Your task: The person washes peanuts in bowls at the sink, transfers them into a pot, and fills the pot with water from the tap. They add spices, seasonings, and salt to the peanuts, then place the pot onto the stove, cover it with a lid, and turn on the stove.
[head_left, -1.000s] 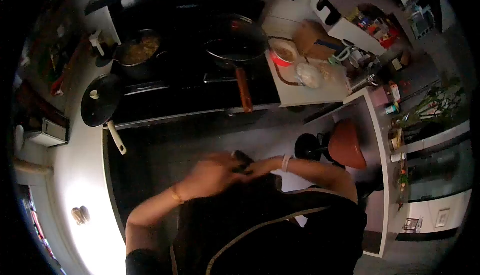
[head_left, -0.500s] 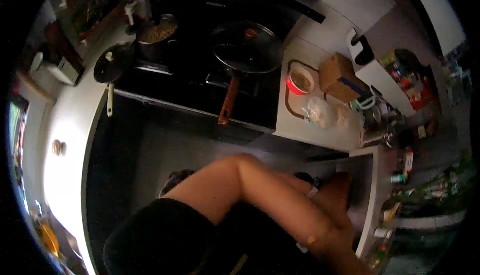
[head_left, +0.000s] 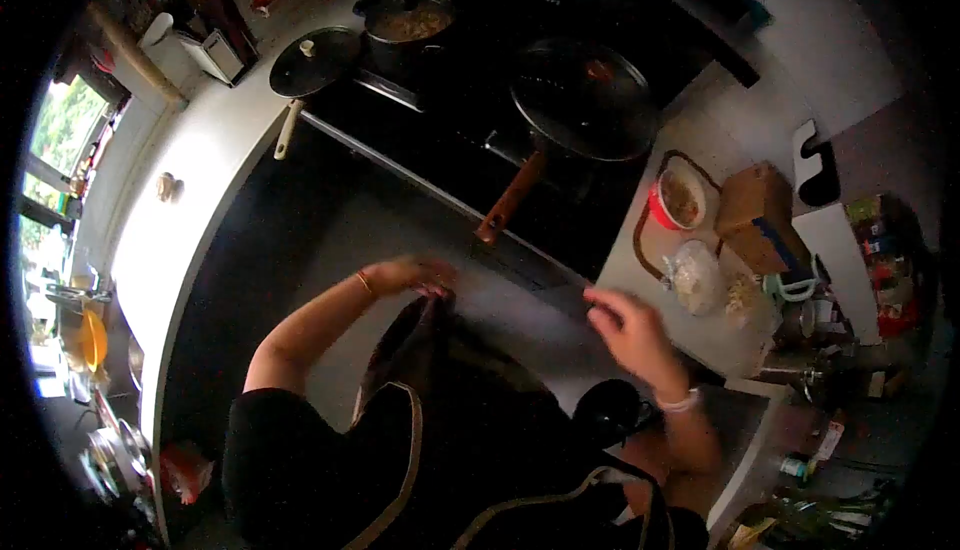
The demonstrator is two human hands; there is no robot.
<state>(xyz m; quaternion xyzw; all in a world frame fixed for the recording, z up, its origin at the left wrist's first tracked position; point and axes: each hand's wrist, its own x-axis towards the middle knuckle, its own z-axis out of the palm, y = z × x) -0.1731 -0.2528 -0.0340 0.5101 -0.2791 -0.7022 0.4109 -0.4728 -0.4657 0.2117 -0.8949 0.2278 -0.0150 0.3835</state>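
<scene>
My left hand (head_left: 408,274), with a thin band at the wrist, is in front of my body. Dark cloth of my apron (head_left: 432,325) rises to a peak at its blurred fingers, which appear to pinch it. Farther right, my right hand (head_left: 632,338) is raised beside the counter edge, thumb and fingers apart, with nothing visible in it. A pale band circles that wrist. The nearest cookware is a lidded frying pan (head_left: 583,100) on the stove, its brown handle (head_left: 512,198) pointing toward me. Neither hand touches it.
A pot of food (head_left: 410,25) and a lidded pan with a pale handle (head_left: 315,62) stand at the back left. On the right counter are a red-and-white bowl (head_left: 678,198), a plastic bag (head_left: 698,278) and a cardboard box (head_left: 760,218). A white counter (head_left: 180,240) runs along the left.
My left arm, which reached across my body to the right, has swung back left with its hand at the apron. My right hand has come up into clear view. The camera has turned.
</scene>
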